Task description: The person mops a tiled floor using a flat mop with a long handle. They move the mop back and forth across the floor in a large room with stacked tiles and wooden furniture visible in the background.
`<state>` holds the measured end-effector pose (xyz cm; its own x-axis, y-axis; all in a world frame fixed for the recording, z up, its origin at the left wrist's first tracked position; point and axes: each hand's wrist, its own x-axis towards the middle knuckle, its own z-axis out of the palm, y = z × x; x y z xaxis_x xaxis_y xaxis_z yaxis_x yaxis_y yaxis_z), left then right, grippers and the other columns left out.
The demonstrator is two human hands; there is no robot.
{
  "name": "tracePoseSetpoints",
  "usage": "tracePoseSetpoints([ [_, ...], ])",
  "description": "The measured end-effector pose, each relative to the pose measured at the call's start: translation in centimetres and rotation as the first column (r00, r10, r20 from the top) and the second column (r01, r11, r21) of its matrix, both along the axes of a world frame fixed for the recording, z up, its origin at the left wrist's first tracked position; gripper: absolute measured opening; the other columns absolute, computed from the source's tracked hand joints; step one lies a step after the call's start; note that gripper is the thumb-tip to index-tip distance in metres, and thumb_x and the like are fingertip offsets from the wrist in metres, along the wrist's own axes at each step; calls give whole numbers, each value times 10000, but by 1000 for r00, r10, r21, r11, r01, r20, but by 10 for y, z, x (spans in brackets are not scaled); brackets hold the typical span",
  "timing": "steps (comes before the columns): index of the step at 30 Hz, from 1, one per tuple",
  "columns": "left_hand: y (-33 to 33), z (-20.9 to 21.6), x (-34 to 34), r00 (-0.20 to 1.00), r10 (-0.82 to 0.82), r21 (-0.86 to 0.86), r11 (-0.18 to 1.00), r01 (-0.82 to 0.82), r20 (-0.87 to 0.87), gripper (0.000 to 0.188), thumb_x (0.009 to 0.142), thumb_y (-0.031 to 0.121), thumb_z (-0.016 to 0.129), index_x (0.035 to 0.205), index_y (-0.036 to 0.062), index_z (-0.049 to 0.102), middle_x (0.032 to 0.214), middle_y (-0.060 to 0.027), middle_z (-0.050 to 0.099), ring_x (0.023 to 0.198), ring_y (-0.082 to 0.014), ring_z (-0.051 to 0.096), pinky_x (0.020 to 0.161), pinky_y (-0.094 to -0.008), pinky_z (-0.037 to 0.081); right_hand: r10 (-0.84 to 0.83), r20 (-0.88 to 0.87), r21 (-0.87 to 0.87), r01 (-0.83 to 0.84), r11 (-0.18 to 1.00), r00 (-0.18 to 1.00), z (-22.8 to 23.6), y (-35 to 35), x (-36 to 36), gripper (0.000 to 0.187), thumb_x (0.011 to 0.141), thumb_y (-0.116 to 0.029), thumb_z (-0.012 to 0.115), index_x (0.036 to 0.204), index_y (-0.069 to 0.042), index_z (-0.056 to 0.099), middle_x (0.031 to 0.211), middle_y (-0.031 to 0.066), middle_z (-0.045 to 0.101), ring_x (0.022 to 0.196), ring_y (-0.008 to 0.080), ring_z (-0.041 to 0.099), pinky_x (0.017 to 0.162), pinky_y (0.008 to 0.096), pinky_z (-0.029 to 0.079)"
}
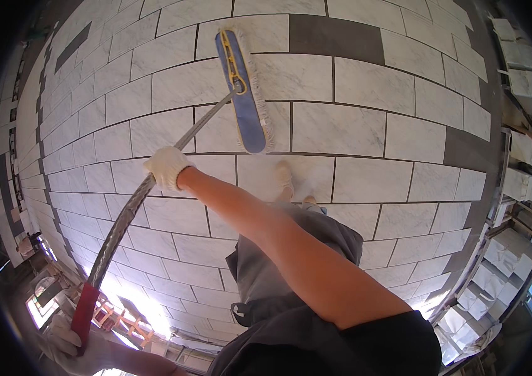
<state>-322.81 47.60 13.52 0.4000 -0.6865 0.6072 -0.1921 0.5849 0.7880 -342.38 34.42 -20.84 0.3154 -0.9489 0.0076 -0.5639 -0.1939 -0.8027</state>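
Observation:
A dust mop (250,119) lies on the marble-look tiles ahead of me. Its long, flat head has a blue back with a yellow frame and a white fringe along the right side. From the head, the metal pole (122,232) slants down to the left and ends in a red grip (84,318). My right hand (169,168), in a white knit glove, is closed round the pole about midway. At the lower left, my gloved left hand (73,344) is wrapped round the red grip, partly in shadow.
Pale veined tiles (366,178) with dark gaps cover the floor, with a dark grey patch (335,39) at the far side. Stacked pale slabs or boxes (526,150) line the right edge. Wooden frames (131,323) stand at the lower left. My shoe (284,178) rests on the tiles.

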Motion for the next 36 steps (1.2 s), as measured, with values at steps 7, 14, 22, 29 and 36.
tracePoseSetpoints([
  [7, 8, 9, -3, 952, 4, 12, 1000, -7, 305, 304, 998, 79, 431, 1170, -157, 512, 585, 9, 257, 566, -121, 342, 748, -273, 418, 17, -103, 42, -13, 999, 994, 11, 31, 0, 99, 778, -217, 718, 858, -204, 774, 821, 69, 758, 829, 297, 737, 688, 435, 545],
  [14, 19, -47, -59, 827, -555, 288, 779, 556, -96, 422, 1025, 107, 456, 1362, -146, 478, 603, 64, 219, 515, -59, 292, 601, -251, 335, -598, -21, 47, 598, 800, 801, -48, 249, -83, 141, 772, -140, 667, 898, -143, 732, 814, 144, 705, 835, 366, 681, 754, 502, 507],
  [22, 239, -247, -266, 377, -597, 635, -307, 709, -708, 244, 979, 71, 556, 1146, -77, 657, 590, -65, 574, 474, -171, 557, 536, -322, 490, -751, -642, 88, 988, 124, 151, -147, 635, -218, 392, 859, -139, 730, 1246, -176, 682, 1254, 141, 662, 1137, 365, 624, 940, 448, 510],
  [29, 380, -295, -324, 91, -807, 616, -365, 698, -583, 220, 962, 103, 563, 1093, -2, 704, 813, -70, 688, 635, -107, 603, 551, -281, 488, -864, -463, 222, 918, -328, -196, -163, 771, -185, 467, 880, -125, 688, 1344, -139, 630, 1411, 152, 590, 1309, 311, 547, 1101, 374, 441],
  [36, 290, -255, -297, 48, -787, 584, -414, 699, -615, 225, 956, 111, 579, 1100, -6, 707, 784, -62, 686, 607, -100, 582, 522, -263, 452, -860, -430, 290, 860, -419, -274, -190, 732, -165, 485, 825, -21, 688, 1303, -93, 653, 1265, 125, 645, 1194, 276, 593, 1031, 368, 467],
])
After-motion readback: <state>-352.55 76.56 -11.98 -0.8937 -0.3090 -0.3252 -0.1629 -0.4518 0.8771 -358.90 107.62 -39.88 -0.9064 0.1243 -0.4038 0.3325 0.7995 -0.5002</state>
